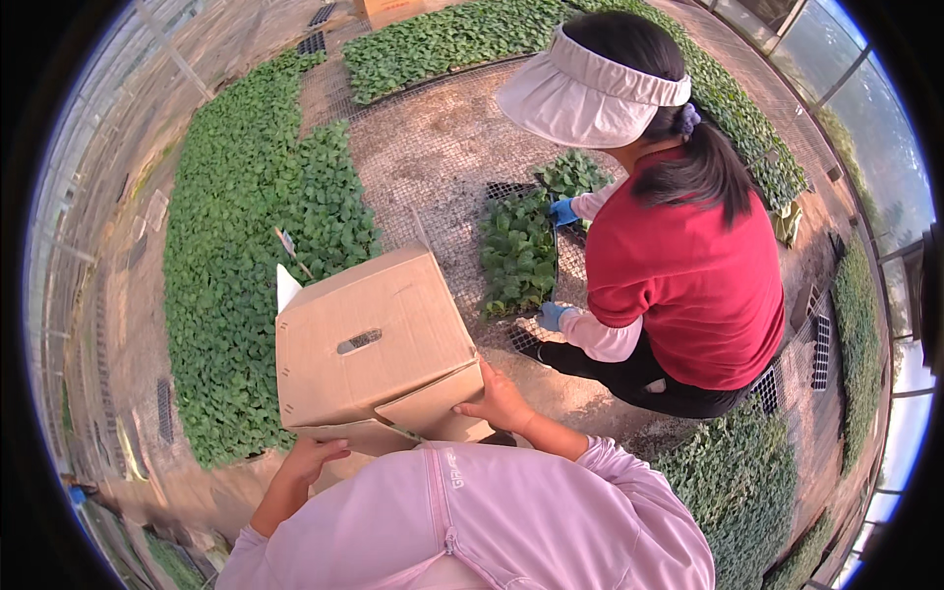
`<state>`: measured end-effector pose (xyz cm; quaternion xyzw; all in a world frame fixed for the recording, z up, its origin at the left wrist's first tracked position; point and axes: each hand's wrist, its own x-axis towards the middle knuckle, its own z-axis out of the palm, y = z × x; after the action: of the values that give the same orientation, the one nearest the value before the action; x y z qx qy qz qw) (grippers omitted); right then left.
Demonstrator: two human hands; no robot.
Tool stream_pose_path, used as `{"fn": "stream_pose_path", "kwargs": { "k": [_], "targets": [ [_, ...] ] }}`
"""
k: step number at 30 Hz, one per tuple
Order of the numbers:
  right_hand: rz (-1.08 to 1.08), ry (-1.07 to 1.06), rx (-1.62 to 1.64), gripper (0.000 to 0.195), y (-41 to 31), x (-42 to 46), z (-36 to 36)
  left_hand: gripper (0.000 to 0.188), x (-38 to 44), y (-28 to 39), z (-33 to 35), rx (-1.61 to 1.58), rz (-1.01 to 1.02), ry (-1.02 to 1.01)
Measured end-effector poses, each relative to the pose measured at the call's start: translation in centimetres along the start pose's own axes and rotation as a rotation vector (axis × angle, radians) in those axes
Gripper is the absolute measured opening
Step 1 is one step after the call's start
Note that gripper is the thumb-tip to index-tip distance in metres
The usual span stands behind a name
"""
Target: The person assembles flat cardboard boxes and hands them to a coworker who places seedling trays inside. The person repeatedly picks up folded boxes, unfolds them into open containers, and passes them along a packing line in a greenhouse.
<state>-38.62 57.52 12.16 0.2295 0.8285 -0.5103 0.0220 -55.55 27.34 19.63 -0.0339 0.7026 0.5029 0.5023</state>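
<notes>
A brown cardboard box (413, 302) with an oval hand slot in its upper face is held before my body. My left hand (313, 461) grips its near flap at the lower left corner. At the lower right corner, my right hand (501, 402) has its thumb on another flap and its fingers behind the edge. Part of the fingers of both hands is hidden by the cardboard. Gaps show between the near flaps, and the box's contents are mostly hidden.
To the right a person (686, 273) in a visor and blue gloves crouches, holding a tray of seedlings (520, 254). Dense seedlings (243, 258) cover the ground at left, with more seedlings (737, 487) at lower right. Black plug trays (821, 352) lie farther right.
</notes>
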Motion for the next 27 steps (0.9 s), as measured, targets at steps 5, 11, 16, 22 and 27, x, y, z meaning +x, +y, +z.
{"fn": "stream_pose_path", "kwargs": {
  "k": [5, 11, 16, 22, 27],
  "targets": [
    [0.029, -0.005, 0.103, 0.077, 3.4, 1.0, 1.1, 0.054, 3.3, -3.1, 0.4, 0.101, 0.051, 0.013],
    [0.072, -0.047, 0.268, 0.063, 0.0, 4.6, -2.9, 0.059, 7.3, -0.5, 1.0, 0.025, 0.176, -0.028],
    [-0.170, 0.156, 0.095, 0.058, -2.1, 10.4, -6.7, 0.060, 11.6, 8.0, 1.5, 0.008, 0.432, -0.104],
    [-0.156, 0.276, 0.234, 0.048, 1.9, 14.0, -9.3, 0.050, 19.7, 7.9, 1.2, 0.290, 0.827, 0.004],
    [-0.173, 0.092, 0.393, 0.042, 15.2, 13.9, -5.6, 0.049, 28.8, -3.8, 1.6, 0.711, 0.949, 0.237]
  ]
}}
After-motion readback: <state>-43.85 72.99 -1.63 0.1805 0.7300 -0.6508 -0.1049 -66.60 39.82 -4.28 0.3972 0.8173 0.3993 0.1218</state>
